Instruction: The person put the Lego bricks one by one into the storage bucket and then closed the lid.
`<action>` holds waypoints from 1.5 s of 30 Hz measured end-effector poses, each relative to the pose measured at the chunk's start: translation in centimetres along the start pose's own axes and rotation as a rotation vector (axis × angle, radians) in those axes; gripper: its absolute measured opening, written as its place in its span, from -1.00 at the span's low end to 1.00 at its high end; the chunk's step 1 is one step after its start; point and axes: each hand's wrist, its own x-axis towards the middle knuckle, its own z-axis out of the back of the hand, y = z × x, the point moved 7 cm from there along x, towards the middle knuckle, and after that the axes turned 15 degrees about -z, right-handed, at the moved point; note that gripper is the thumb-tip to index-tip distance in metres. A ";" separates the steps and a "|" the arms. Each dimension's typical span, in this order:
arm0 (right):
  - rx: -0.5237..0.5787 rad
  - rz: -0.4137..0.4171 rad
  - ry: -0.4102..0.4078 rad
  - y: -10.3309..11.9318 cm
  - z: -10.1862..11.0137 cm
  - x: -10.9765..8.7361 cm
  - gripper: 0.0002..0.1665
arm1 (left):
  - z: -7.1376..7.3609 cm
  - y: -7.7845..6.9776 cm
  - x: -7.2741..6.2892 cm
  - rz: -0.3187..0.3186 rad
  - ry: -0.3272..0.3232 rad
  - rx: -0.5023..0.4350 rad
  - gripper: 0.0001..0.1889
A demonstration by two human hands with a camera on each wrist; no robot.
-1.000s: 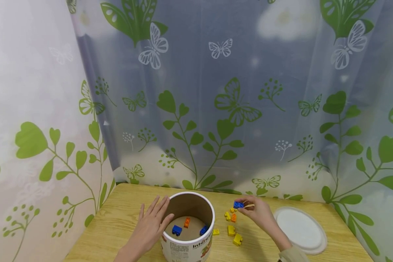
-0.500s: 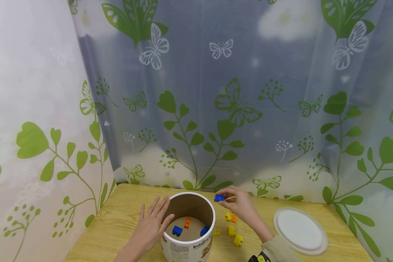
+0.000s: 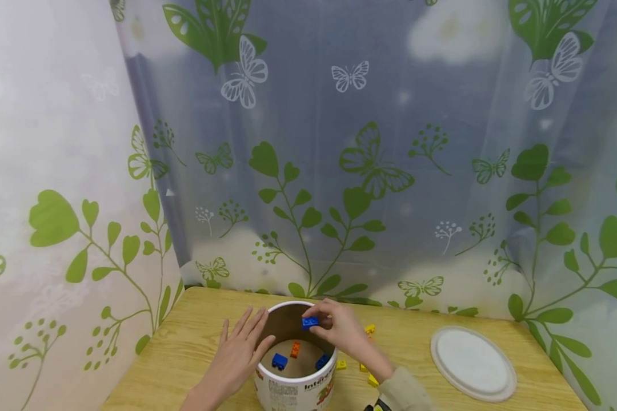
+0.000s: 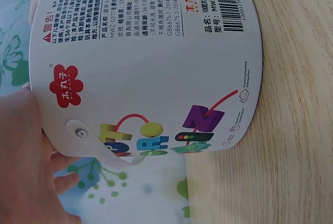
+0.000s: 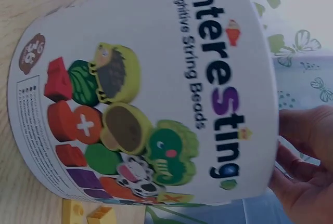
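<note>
My right hand (image 3: 341,330) pinches a blue toy building block (image 3: 309,323) over the mouth of a round white tub (image 3: 294,394). That block is hidden in the right wrist view, where the tub's printed wall fills most of the picture behind my right hand (image 5: 307,156). Straight fingers of my left hand (image 3: 236,348) rest at the tub's left rim; the left wrist view shows the same hand (image 4: 31,151) against the tub's side. Inside, on the bottom, lie two blue blocks, one to the left (image 3: 280,361) and one to the right (image 3: 322,361), plus an orange block (image 3: 295,349).
Several yellow blocks lie right of the tub, among them one close to its side (image 3: 341,365); my right forearm partly covers them. A white round lid (image 3: 473,363) lies farther right on the wooden table (image 3: 195,314). A leaf-patterned curtain (image 3: 308,171) hangs behind the table.
My right hand has carried the blue block leftward from above the loose blocks to over the tub's opening. The left hand has stayed at the rim.
</note>
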 end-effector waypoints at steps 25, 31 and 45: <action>0.151 -0.065 -0.089 -2.2 2.5 -1.6 -0.77 | -0.2 -0.1 0.0 -0.001 -0.002 -0.018 -0.34; 0.168 -0.085 -0.149 -4.0 4.4 -2.3 -0.72 | -0.2 -0.1 0.0 0.000 0.000 -0.023 -0.34; 0.158 -0.269 -0.199 -10.1 5.2 -4.9 -0.70 | -0.1 0.0 0.0 -0.002 -0.011 -0.023 -0.34</action>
